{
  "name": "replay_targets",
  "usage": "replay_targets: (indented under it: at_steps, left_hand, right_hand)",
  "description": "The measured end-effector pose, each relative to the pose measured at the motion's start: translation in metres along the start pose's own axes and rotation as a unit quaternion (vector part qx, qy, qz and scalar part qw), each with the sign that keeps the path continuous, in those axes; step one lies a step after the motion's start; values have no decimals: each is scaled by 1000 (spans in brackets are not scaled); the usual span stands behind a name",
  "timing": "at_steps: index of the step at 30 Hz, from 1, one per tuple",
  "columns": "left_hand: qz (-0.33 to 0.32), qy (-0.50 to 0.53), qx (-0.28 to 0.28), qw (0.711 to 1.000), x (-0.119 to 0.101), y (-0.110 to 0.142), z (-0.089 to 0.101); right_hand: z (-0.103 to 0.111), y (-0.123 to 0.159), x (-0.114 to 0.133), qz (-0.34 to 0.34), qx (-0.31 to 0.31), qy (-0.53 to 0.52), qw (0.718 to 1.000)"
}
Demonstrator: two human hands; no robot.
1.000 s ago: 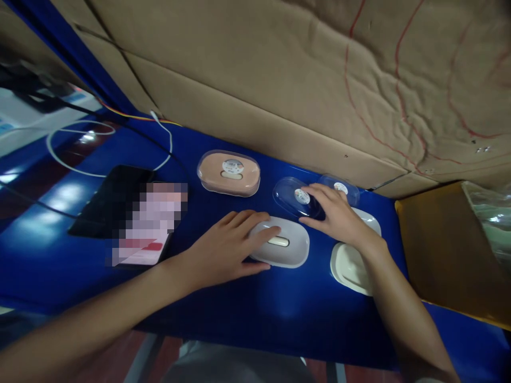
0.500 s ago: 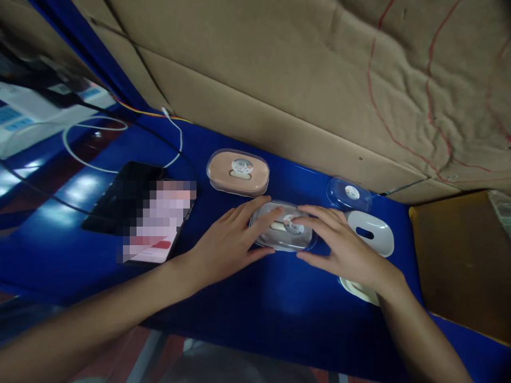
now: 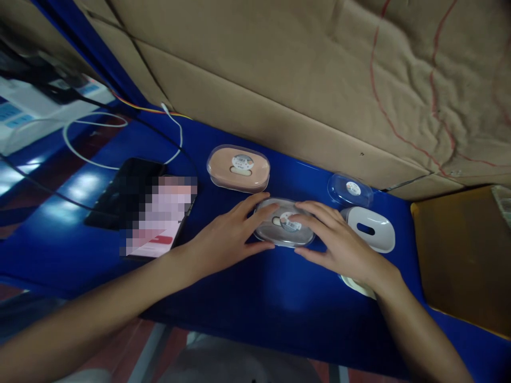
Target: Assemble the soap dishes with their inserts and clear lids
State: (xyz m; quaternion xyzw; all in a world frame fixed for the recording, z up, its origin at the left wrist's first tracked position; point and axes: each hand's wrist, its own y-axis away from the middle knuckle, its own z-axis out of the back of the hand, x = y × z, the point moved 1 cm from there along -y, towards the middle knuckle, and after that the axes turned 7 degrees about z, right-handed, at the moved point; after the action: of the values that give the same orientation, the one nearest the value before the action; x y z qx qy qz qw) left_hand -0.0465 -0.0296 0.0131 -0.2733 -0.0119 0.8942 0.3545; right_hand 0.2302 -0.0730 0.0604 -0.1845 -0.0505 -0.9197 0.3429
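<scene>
A grey oval soap dish (image 3: 265, 227) under a transparent lid with a round label lies on the blue table. My left hand (image 3: 229, 234) grips its left end, thumb at the near edge and fingers over the far side and top. At the opposite end, my right hand (image 3: 331, 229) holds it the same way, one fingertip near the label. To the right of the hand is a white oval tray (image 3: 381, 231) with a slot. Behind that lies a loose transparent lid (image 3: 339, 191) with a label. A cream piece (image 3: 357, 286) is partly hidden by my right wrist.
A lidded pink soap dish (image 3: 223, 167) stands behind my left hand. Two dark phones, one with a lit screen (image 3: 159, 250), and a white cable (image 3: 75, 155) lie at left. Cardboard (image 3: 255, 90) walls the back; a brown box (image 3: 463, 260) stands at right.
The view has shifted slightly. Both hands stay around the grey soap dish, which has turned or tilted a little, its label now slightly further left and higher.
</scene>
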Motion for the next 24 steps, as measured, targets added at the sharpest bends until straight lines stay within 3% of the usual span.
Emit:
replay_targets:
  at_steps: [8, 14, 20, 24]
  left_hand:
    - [-39, -41, -21, 998, -2, -1, -1]
    - [-56, -77, -48, 994, 0, -5, 0]
    - [-34, -49, -64, 996, 5, -12, -7]
    - [-17, -78, -93, 992, 2, -13, -10]
  right_hand:
    - [3, 1, -9, -3, -1, 14, 1000]
    - [1, -5, -17, -18, -39, 11, 999]
    - [-9, -13, -23, -19, -58, 13, 998]
    - [-3, -12, -22, -50, -51, 63, 995]
